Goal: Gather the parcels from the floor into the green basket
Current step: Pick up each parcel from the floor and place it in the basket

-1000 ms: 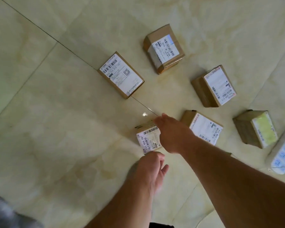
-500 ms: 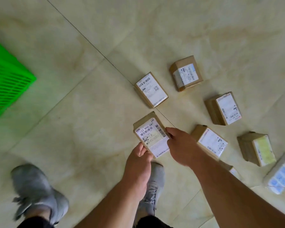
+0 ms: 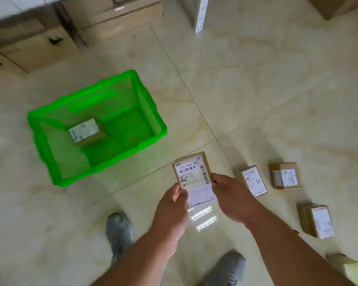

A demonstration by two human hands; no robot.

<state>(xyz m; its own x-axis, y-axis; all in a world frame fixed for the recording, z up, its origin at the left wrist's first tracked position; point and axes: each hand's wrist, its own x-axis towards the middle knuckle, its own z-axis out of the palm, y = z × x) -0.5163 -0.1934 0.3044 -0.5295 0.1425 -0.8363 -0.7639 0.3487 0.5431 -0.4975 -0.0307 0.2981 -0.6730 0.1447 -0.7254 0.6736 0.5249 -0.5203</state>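
Both hands grasp one parcel; the left hand (image 3: pixel 172 205) pinches the lower left edge of the held parcel (image 3: pixel 193 176), and the right hand (image 3: pixel 229 198) grips its right edge; the parcel is off the floor, label face up, with printed barcodes legible on it. The green basket (image 3: pixel 50 162) stands on the tiled floor (image 3: pixel 256 100) to the left of and beyond the held parcel, well apart from it; one parcel in the basket (image 3: pixel 87 130) lies on the basket bottom toward its left end, label up. To the right of the hands, three further parcels rest on the floor: a near parcel (image 3: pixel 253 180) just beside the right hand, a second parcel (image 3: pixel 284 175) to its right, and a third parcel (image 3: pixel 316 219) nearer the camera; a fourth, partly cut off parcel (image 3: pixel 347 267) shows at the lower right beside the right forearm. Two grey shoes appear below the arms; the left shoe (image 3: pixel 119 228) and the right shoe (image 3: pixel 225 269) are both flat on the tiles. Large cardboard cartons (image 3: pixel 39 44) stand along the far edge, blurred.
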